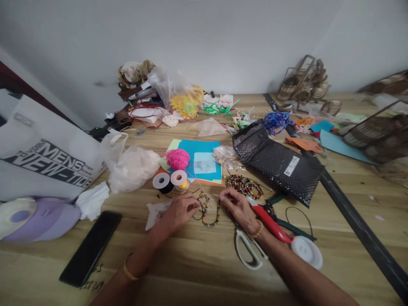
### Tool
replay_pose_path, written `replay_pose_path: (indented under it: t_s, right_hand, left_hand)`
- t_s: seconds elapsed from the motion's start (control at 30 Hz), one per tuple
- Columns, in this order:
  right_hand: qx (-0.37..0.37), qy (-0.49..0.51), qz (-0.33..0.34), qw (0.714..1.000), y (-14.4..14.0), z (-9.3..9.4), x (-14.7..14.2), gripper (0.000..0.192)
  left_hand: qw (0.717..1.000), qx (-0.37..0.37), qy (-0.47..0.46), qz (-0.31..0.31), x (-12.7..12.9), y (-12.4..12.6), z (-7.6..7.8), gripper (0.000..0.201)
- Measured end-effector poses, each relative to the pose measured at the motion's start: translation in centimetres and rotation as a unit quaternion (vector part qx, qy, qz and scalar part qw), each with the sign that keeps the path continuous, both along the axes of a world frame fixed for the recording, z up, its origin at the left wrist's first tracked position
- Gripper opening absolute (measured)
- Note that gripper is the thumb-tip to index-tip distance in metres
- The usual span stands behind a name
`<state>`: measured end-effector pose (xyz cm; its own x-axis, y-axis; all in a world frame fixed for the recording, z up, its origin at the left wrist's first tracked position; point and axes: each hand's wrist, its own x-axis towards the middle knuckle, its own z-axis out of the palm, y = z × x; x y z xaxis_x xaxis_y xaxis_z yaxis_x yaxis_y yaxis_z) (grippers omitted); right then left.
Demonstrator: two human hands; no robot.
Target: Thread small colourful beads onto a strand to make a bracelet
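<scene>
My left hand is closed, its fingertips pinched together at the left end of a string of small multicoloured beads. The bead string sags in a U between my two hands, just above or on the wooden table. At its other end my right hand is closed, pinching the cord, with a thin tip sticking out to the left. Between the hands lies a small bunch of beads and dark cord. A pile of beaded strands lies just beyond my right hand. Scissors with white handles are partly under my right wrist.
Spools of black and yellow thread stand beyond my left hand, beside pink yarn and blue sheets. A red-handled tool, a white roll and a black bubble mailer lie right. A phone lies left.
</scene>
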<state>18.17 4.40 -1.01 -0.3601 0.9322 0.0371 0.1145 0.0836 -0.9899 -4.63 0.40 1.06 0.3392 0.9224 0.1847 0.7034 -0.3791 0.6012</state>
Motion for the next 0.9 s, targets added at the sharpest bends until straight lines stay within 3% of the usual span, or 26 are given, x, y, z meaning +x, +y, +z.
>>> replay_pose_path:
  t_s: [0.13,0.5,0.6,0.9]
  right_hand:
    - [0.049,-0.035,0.001,0.998,-0.1,0.0,0.1,0.029]
    - [0.096,-0.061,0.039,0.993,-0.2,0.0,-0.1,0.023]
    - [0.102,-0.06,0.046,0.992,-0.1,0.0,-0.1,0.023]
    - [0.104,-0.048,0.048,0.992,-0.1,-0.2,-0.2,0.023]
  left_hand:
    - [0.999,0.034,0.022,-0.004,0.2,0.0,-0.7,0.015]
    - [0.995,0.097,0.021,0.013,0.4,0.3,-1.6,0.016]
    - [0.996,0.086,0.013,0.013,0.2,0.3,-1.4,0.014]
    - [0.996,0.019,0.053,-0.062,-0.3,0.1,-0.3,0.013]
